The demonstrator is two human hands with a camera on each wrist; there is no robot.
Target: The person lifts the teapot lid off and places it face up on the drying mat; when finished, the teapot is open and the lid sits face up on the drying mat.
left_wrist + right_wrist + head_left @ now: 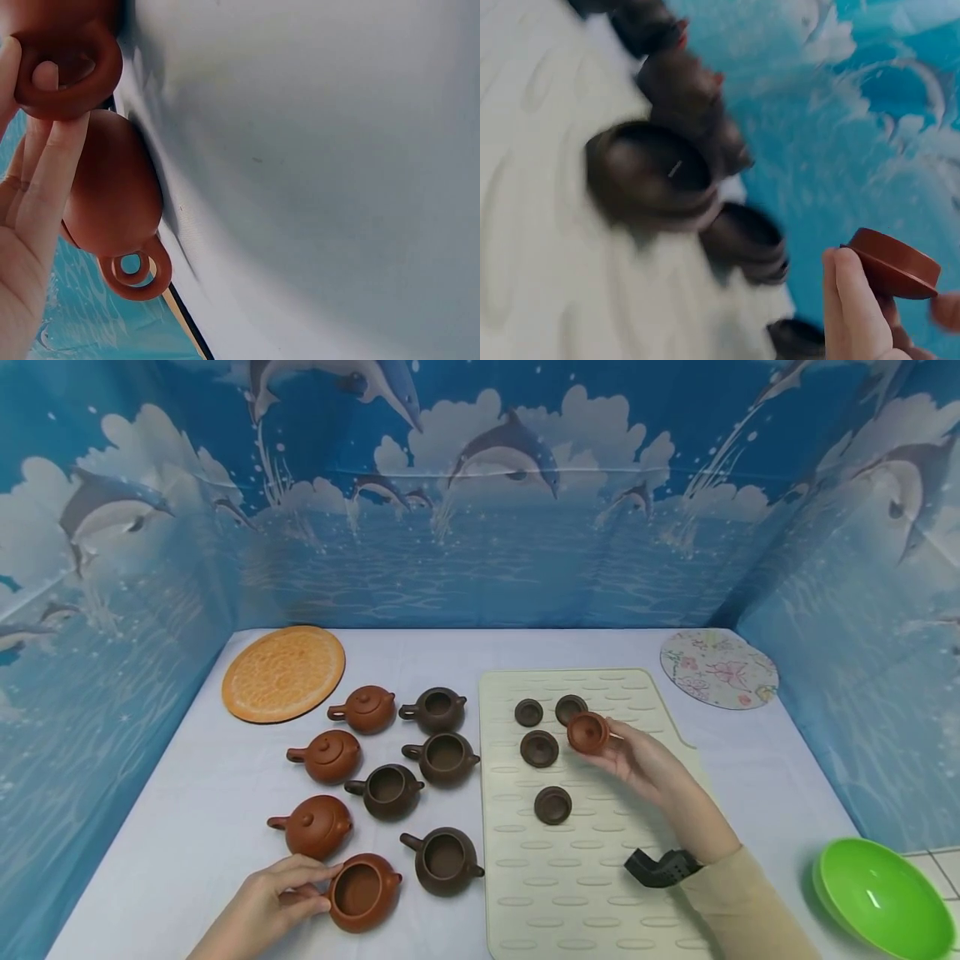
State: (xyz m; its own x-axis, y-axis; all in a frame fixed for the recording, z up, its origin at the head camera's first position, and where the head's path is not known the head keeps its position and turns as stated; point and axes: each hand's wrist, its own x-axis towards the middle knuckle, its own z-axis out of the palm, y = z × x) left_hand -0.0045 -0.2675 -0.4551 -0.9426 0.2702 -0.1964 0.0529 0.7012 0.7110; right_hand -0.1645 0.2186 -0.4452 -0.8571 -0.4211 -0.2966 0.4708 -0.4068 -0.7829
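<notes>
My left hand (266, 897) pinches the loop handle of a lidless reddish-brown teapot (382, 906) at the front left; the left wrist view shows the handle (67, 97) between thumb and fingers. Over the mat, my right hand (637, 768) holds a reddish-brown teapot lid (588, 732) by its edge, hollow side facing up. Behind the left hand stands a lidded reddish-brown teapot (318, 828), with two more alike farther back. Lidless dark brown teapots (444, 864) stand to their right. Several dark lids (553, 806) lie upturned on the mat, close to the right hand.
The cream ribbed mat (592, 902) covers the right part of the white table (180, 827). An orange round mat (283, 672) lies back left, a flowered round mat (720, 668) back right. A green bowl (881, 893) sits at the right front edge. Dolphin-print curtains (480, 560) surround the table.
</notes>
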